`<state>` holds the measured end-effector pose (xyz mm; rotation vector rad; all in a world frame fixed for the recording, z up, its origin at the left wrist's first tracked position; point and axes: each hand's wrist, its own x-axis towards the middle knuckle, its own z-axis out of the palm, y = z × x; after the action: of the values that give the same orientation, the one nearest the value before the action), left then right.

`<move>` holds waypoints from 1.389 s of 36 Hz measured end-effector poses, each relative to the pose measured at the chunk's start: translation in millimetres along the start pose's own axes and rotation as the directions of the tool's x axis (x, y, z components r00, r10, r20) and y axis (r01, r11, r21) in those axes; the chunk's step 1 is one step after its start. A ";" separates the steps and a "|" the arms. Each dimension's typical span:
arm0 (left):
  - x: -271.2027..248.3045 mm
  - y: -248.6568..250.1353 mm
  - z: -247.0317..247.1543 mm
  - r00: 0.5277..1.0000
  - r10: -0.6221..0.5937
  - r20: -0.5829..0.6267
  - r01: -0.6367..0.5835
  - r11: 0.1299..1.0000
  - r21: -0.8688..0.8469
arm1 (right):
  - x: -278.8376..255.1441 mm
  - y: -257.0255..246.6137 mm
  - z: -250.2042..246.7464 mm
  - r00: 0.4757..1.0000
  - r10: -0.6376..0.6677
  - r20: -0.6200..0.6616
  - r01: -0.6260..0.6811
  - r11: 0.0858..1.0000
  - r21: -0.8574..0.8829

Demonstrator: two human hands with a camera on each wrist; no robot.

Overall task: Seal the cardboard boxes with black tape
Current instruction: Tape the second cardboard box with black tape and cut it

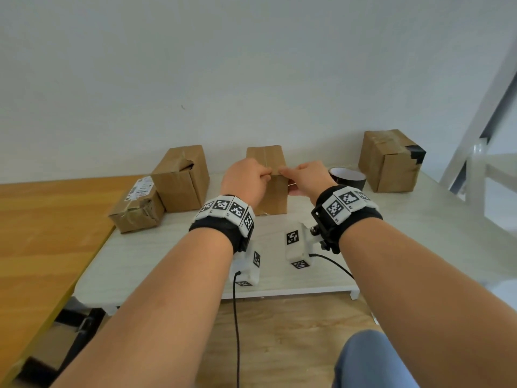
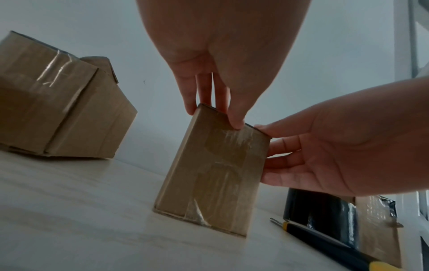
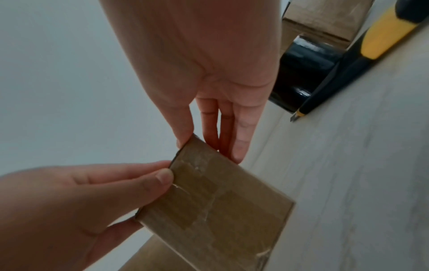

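A narrow cardboard box (image 1: 272, 197) (image 2: 216, 170) (image 3: 220, 201) stands upright in the middle of the white table (image 1: 167, 253), with old clear tape on its front. My left hand (image 1: 265, 172) (image 2: 216, 113) (image 3: 162, 170) pinches its top front edge, thumb on the front face. My right hand (image 1: 285, 172) (image 2: 274, 152) (image 3: 209, 148) grips the top right corner, thumb at the edge and fingers down the right side. The black tape roll (image 1: 348, 177) (image 2: 320, 210) (image 3: 301, 73) lies on the table just right of the box, untouched.
A black and yellow utility knife (image 2: 325, 243) (image 3: 348, 64) lies in front of the roll. At the back right stands a box (image 1: 391, 161) with black tape on a corner. To the left are an open-flapped box (image 1: 181, 177) and a small labelled box (image 1: 137, 208). A wooden table (image 1: 42, 233) adjoins at left.
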<state>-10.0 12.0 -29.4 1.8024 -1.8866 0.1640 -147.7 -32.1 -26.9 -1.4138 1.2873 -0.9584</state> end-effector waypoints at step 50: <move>4.6 -30.5 -5.6 0.998 -0.067 -0.001 0.066 0.995 -0.075 | 7.3 -5.8 4.2 0.896 -0.413 0.162 0.442 0.804 -0.398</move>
<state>20.9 7.0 -30.6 1.8104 -1.8035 0.0719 -141.4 -38.8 -22.6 -2.1326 1.1915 -0.9392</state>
